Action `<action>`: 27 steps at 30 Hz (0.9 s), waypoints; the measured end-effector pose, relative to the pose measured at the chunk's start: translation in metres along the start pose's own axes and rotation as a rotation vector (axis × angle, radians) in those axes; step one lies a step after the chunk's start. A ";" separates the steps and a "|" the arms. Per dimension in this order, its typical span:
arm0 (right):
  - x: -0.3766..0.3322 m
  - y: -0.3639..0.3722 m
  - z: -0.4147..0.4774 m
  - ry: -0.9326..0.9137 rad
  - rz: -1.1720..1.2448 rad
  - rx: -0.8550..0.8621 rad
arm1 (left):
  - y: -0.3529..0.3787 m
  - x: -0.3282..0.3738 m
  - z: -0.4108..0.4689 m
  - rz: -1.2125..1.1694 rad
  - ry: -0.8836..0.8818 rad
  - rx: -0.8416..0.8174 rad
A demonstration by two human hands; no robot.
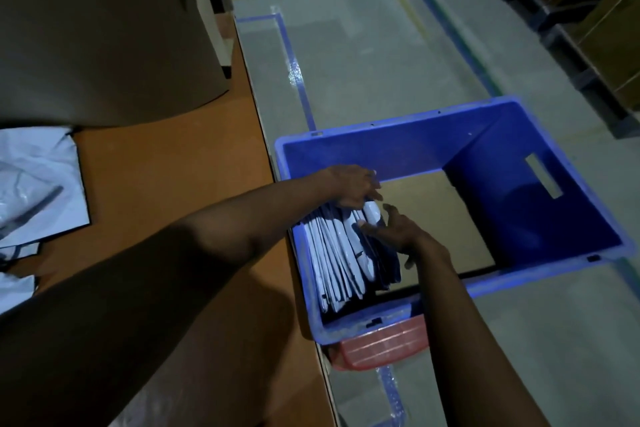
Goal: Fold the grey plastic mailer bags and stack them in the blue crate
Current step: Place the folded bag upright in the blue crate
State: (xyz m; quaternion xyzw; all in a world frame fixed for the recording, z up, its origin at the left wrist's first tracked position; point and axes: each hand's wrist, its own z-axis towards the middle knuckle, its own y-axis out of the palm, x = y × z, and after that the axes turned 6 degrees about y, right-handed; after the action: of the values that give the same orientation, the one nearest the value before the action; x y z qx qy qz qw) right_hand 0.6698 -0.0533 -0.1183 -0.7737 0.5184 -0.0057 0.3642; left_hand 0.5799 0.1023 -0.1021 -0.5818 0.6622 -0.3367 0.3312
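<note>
Entry: both hands in the blue crate (381, 135), which stands on the floor just beside the bench (166, 184).

Task thing: the folded mailer bags (337, 253) stand on edge in a row against the crate wall nearest the bench. Their long edges run far-to-near along that wall. The row grows rightward, toward the bare cardboard sheet (436, 215) lining the crate bottom.

Left hand (349, 185): reaching across from the bench side, above the far end of the row. Its fingers (372, 196) are curled over the top edges of the outermost bags, grasping them.

Right hand (398, 232): on the open side of the row, palm turned toward it. Its fingers are spread and relaxed, grasping nothing, and the tips touch the face of the outermost bag.

Key relation: the row lies between my two hands, left above it, right beside it. The right hand is nearer the free face, so my judgement is that it should press the row leftward against the wall while the left lets go upward. The bags lean slightly, so they could slump onto the cardboard if both hands leave at once.

Remaining work: unfolded mailer bags (34, 184) lie on the bench, well apart from the crate. A red crate (381, 345) sits under the blue one's near corner.
</note>
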 end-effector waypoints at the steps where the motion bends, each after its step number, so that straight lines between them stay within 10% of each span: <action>1: 0.001 0.005 0.002 -0.021 -0.021 -0.022 | 0.001 0.002 -0.001 0.027 0.008 -0.062; 27: -0.003 0.028 0.016 0.078 -0.261 -0.175 | 0.002 0.002 -0.013 -0.108 -0.018 -0.282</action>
State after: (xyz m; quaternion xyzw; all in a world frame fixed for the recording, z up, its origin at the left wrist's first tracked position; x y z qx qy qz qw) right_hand 0.6522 -0.0479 -0.1451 -0.8624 0.4259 -0.0376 0.2709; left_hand 0.5684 0.1010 -0.0966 -0.6602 0.6677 -0.2526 0.2334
